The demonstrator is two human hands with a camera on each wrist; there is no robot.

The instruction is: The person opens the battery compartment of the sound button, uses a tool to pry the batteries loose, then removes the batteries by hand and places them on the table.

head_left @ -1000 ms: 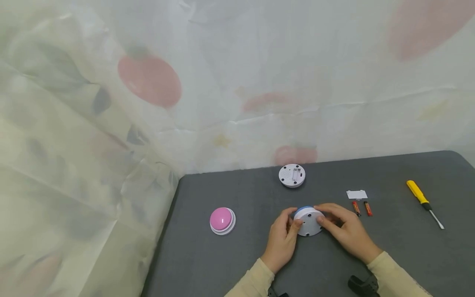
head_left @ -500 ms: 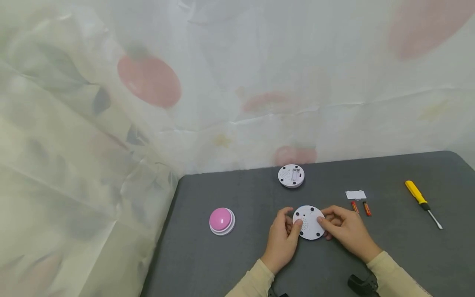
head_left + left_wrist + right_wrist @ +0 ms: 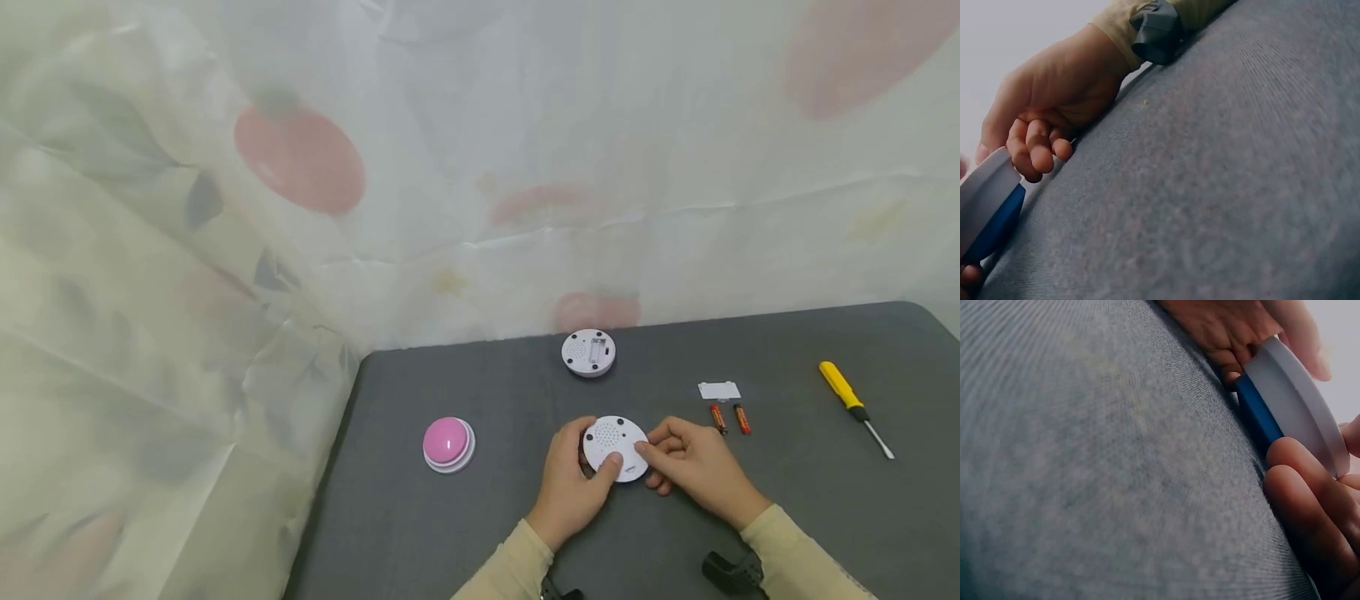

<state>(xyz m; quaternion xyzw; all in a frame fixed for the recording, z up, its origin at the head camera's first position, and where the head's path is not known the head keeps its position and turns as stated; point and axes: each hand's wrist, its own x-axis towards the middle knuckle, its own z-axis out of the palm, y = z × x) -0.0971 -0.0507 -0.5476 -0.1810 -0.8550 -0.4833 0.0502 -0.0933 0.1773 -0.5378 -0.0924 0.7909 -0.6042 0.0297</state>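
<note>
Grey desk [image 3: 480,533]. Left grip [image 3: 567,483], right grip [image 3: 699,472] both hold white-and-blue round plastic button [image 3: 615,446], underside up. Beyond grips, white disc-shaped unit [image 3: 582,357], battery bay [image 3: 597,350] bare. Right of grips, white rectangular cover [image 3: 719,391], two red-and-black batteries [image 3: 742,419]. Unit's opening looks done; filling, closing left.

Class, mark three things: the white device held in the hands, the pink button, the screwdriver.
White device [image 3: 613,440]: head view, on its perforated face.
Pink button [image 3: 447,442]: head view, on its dome.
Screwdriver [image 3: 846,393]: head view, on its yellow handle.

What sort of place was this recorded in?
Probably a makeshift tabletop workspace: fruit-print sheeting behind a gray table, with a yellow-handled screwdriver and two batteries on it.
</note>
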